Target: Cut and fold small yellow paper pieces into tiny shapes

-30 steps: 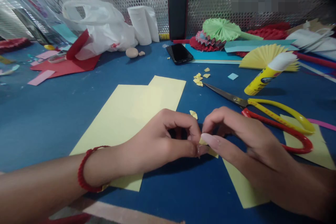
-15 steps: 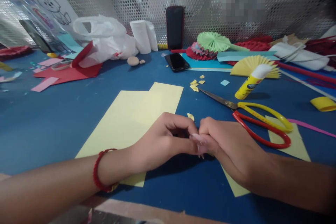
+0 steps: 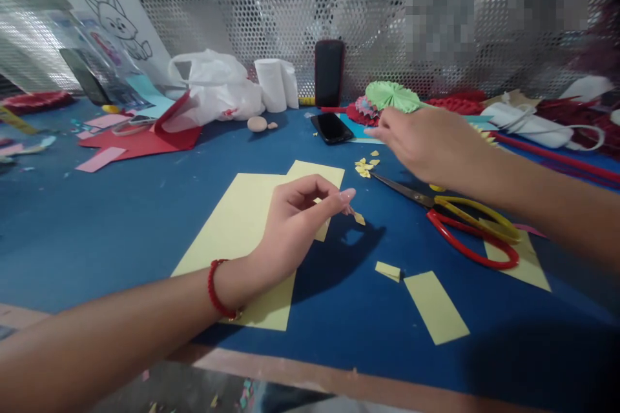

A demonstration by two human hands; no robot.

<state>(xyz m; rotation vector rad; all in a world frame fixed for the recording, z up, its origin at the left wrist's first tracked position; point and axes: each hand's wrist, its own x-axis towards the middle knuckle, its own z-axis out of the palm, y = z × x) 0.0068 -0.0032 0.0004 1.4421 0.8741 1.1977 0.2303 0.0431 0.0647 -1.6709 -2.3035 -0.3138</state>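
Note:
My left hand hovers above a large pale yellow sheet, thumb and fingertips pressed together; what lies between them is too small to name. Just beyond the fingertips is a small yellow scrap. My right hand is raised over the back right, fingers curled together, their contents hidden. Behind its wrist only the base of a yellow glue stick shows. Scissors with red and yellow handles lie below that forearm, blades pointing at yellow scraps. A small folded yellow piece and a yellow paper strip rest nearer me.
Along the back stand a white plastic bag, white paper rolls and an upright phone; another phone lies flat. A green paper fan is behind my right hand. Red card is at left.
My hands have parted. The right has risen away to the back, now covering most of the glue stick; the left has moved slightly up. The small folded piece now shows on the table.

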